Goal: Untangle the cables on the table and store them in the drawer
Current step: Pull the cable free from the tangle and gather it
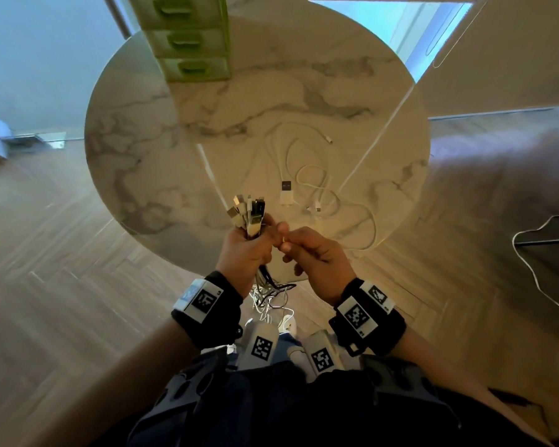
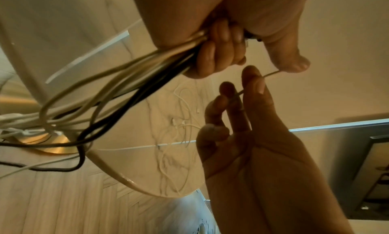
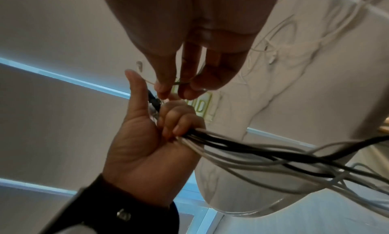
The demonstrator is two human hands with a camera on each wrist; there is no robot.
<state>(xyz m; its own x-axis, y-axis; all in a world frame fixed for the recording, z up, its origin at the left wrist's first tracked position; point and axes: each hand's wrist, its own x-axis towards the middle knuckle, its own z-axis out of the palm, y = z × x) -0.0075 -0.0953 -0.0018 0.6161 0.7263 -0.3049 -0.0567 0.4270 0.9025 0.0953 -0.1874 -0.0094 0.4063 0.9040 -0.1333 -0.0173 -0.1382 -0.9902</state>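
My left hand point(image 1: 250, 245) grips a bundle of white and black cables point(image 1: 250, 209) over the table's near edge. Their plugs stick up above the fist and the cords point(image 2: 126, 81) hang down below it. Just to its right, my right hand point(image 1: 286, 246) pinches one thin white cable point(image 2: 271, 73) between thumb and fingertips point(image 3: 166, 86), beside the left thumb point(image 2: 294, 61). More loose white cables point(image 1: 307, 175) with a USB plug point(image 1: 286, 188) lie tangled on the round marble table point(image 1: 149, 162). The green drawer unit point(image 1: 191, 37) stands at the table's far side, drawers closed.
A long white cord point(image 1: 378, 133) runs diagonally across the table's right side toward the far right. A white stick-shaped piece point(image 1: 207, 166) lies left of the loose cables. Wooden floor surrounds the table. Another thin cord point(image 1: 536, 272) trails on the floor at the right.
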